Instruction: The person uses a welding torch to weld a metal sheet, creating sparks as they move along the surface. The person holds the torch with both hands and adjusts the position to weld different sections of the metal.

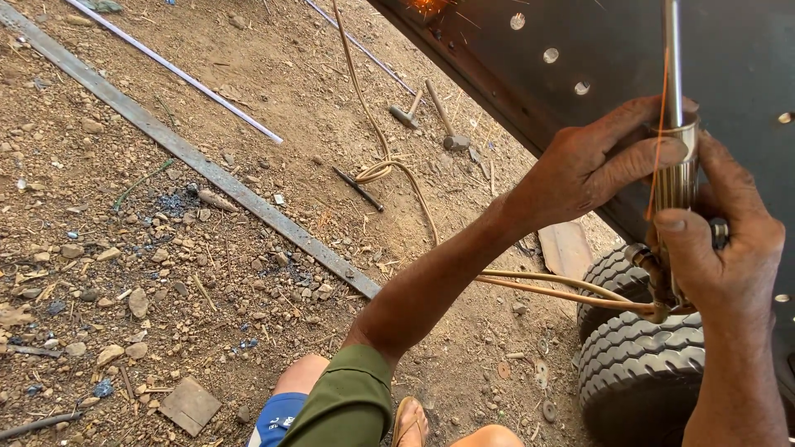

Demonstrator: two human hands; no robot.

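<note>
The left arm stretches forward from a green sleeve [344, 397], bent slightly at the wrist, and the left hand [592, 165] wraps its fingers around the upper part of a cutting torch [677, 178], thumb pressed against the shiny collar. The right hand [720, 257] rises from below and closes firmly on the torch's lower body, thumb laid flat along the front. The torch stands nearly upright at the right side of the view, in front of a dark steel plate [613, 41]. Its body is polished metal, with a thin straight tube running up out of view. Two tan hoses [555, 285] leave its base and trail away over the ground. The plate is flat, matt and pierced with round holes; sparks [431, 8] glow at its upper edge. Ribbed rubber tyres [638, 364] sit below the hands. The ground is dry dirt with stones, a long flat steel bar [190, 157] and two hammers [431, 112].
</note>
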